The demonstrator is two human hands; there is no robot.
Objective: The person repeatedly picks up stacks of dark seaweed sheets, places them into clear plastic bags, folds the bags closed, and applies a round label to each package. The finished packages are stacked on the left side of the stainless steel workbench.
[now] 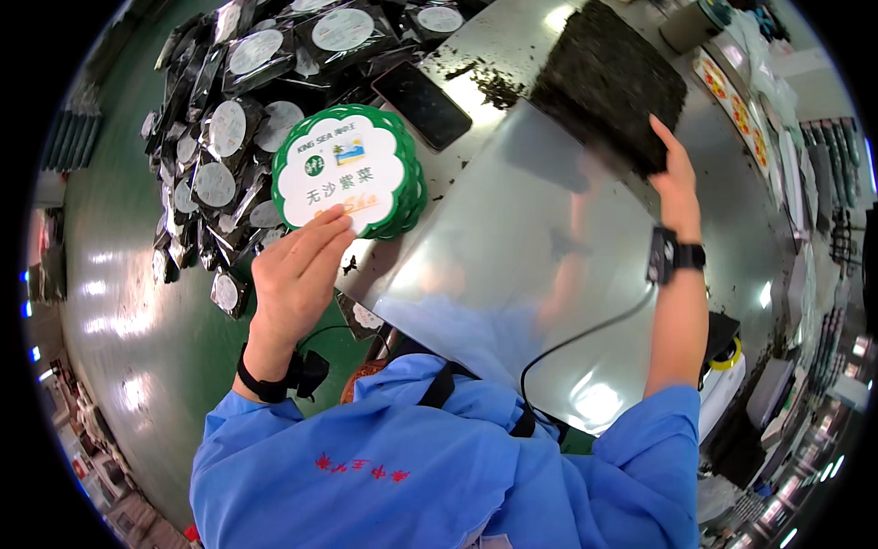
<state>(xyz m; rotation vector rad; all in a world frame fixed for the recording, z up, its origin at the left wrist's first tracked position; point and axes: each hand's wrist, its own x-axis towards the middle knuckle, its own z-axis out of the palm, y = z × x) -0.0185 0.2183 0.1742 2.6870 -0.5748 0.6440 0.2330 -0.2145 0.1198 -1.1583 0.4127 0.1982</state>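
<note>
The fingertips of my left hand point(297, 270) rest on the lower edge of a stack of round, scalloped green-and-white labels point(357, 169). Its fingers are stretched out and lie close together over the top label; the thumb is hidden. Off to the right, my right hand point(677, 178) grips the near right corner of a thick, dark square of dried seaweed point(608, 82). One finger runs up along the seaweed's right edge, and its near edge is slightly blurred. The seaweed is over the far part of a shiny metal work surface point(512, 247).
Many clear-wrapped dark packs with round white labels point(215, 183) are heaped at the left. A black phone point(422, 105) lies beside the labels, near loose seaweed crumbs point(497, 89). A black cable point(585, 329) runs from my right wristband. Far right stands a grey-green container point(686, 27).
</note>
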